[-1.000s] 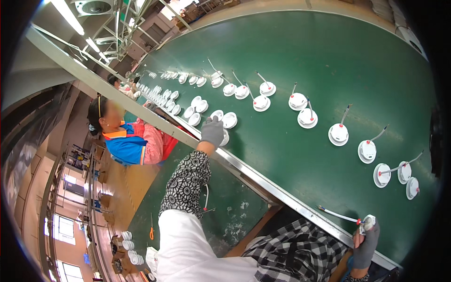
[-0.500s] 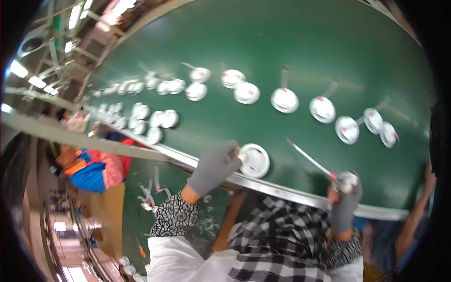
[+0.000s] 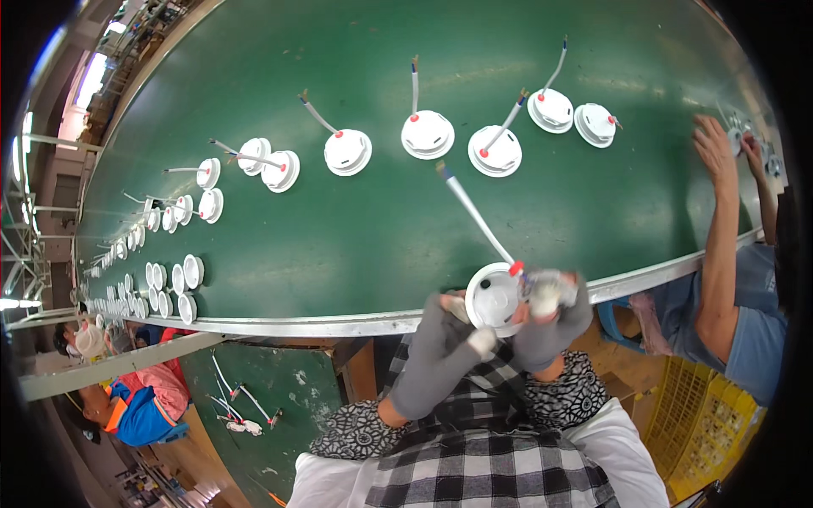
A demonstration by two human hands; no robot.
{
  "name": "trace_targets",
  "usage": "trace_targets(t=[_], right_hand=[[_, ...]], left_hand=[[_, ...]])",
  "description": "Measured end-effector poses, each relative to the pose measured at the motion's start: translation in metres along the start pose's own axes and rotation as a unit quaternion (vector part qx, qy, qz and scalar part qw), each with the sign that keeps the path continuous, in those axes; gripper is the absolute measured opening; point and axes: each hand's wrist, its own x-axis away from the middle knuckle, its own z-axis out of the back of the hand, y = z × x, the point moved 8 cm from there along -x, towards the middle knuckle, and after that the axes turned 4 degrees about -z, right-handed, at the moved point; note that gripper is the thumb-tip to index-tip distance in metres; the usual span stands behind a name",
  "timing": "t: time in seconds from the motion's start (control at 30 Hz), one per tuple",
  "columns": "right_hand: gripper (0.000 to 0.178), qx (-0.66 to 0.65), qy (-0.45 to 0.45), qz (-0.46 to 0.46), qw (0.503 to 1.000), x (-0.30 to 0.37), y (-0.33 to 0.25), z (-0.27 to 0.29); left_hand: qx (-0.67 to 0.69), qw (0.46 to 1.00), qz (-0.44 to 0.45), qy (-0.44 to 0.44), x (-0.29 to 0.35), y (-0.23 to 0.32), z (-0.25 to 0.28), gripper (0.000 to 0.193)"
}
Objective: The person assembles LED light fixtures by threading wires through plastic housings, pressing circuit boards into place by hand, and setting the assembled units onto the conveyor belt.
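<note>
In front of me, my left hand [image 3: 436, 351] in a grey fingerless glove grips a white round lamp housing [image 3: 479, 301] by its near-left rim. The housing is tilted so its hollow inside faces up, showing a dark round hole. At its right rim, my right hand [image 3: 555, 326], gloved alike, is closed on a small pale part [image 3: 546, 286], blurred by motion. From this part a white cable [image 3: 476, 212] with a red grommet [image 3: 516, 267] slants up and away over the table. Whether the small part touches the housing I cannot tell.
Across the green table [image 3: 356, 245] stand finished-looking white housings [image 3: 427, 135] with cables upright; open housings [image 3: 188, 288] line the near left. Loose cabled parts [image 3: 241, 415] lie on a lower side table. A co-worker's arm [image 3: 720, 220] reaches in at right, above a yellow crate [image 3: 703, 423].
My left hand has lifted the housing off the table edge and tilted it. My right hand has brought the cabled part leftward, up to the housing. My view has turned as well.
</note>
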Motion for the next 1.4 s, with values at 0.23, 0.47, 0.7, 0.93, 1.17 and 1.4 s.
trace_targets(t=[0.23,0.47,0.7,0.93,1.17,1.4], right_hand=[[0.024,-0.254,-0.21,-0.225,0.917,-0.028,0.027,-0.029],[0.02,-0.355,-0.217,-0.239,0.877,-0.015,0.007,-0.022],[0.022,-0.205,-0.251,-0.272,0.906,-0.009,0.005,0.045],[0.017,-0.152,-0.308,-0.314,0.885,-0.002,0.0,0.017],[0.017,0.006,-0.366,-0.201,0.908,0.0,-0.019,-0.01],[0.035,0.08,-0.485,-0.12,0.863,0.021,-0.017,-0.044]], left_hand=[[-0.038,0.98,0.067,-0.183,-0.005,0.0,-0.004,0.075],[-0.404,0.907,-0.046,-0.107,-0.007,0.021,0.016,0.09],[-0.51,0.842,-0.157,0.076,0.009,0.046,0.063,0.091],[-0.545,0.813,-0.194,0.061,0.015,0.051,0.054,0.089],[-0.681,0.635,-0.363,0.04,0.022,0.065,0.028,0.079],[-0.538,0.799,-0.262,-0.055,0.021,0.048,0.022,0.072]])
